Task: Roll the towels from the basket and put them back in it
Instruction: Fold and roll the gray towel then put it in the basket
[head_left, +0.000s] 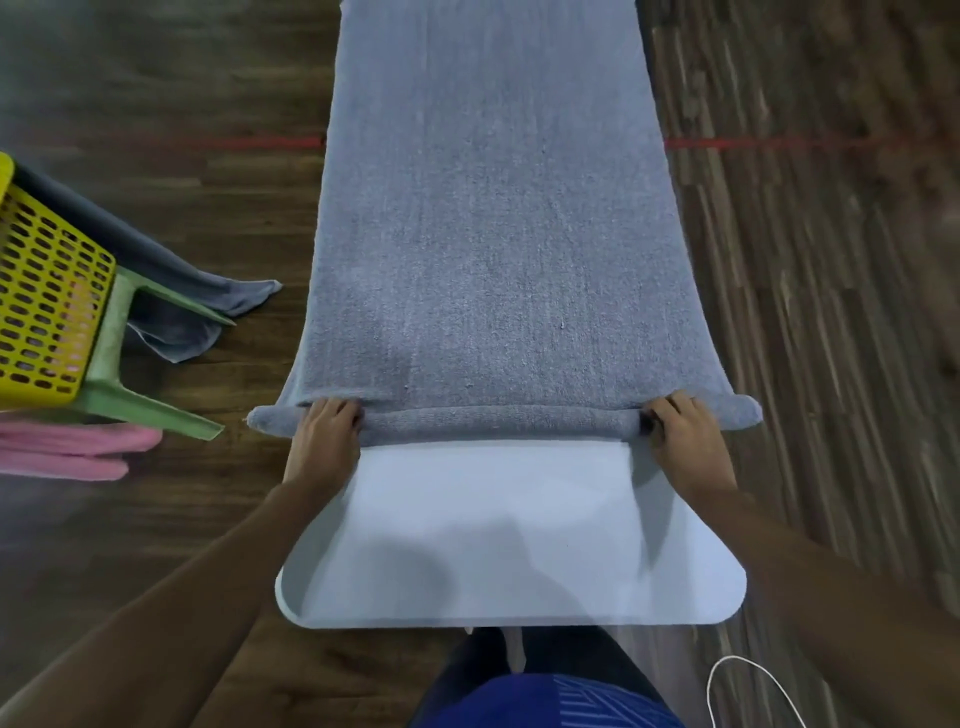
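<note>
A long grey towel (488, 223) lies spread lengthwise over a white table (509, 535), reaching away from me. Its near end is turned into a thin roll (498, 422) across the table. My left hand (324, 441) grips the roll near its left end, fingers curled over it. My right hand (685, 441) grips it near the right end in the same way. The yellow perforated basket (47, 301) stands at the left on a green stool (135, 384), with another grey towel (176, 291) hanging out of it.
Pink towels (67, 449) lie under the stool at the left edge. The floor is dark wood with a red line (753, 143) across it. A white cable (748, 686) loops at the bottom right. My legs are below the table's near edge.
</note>
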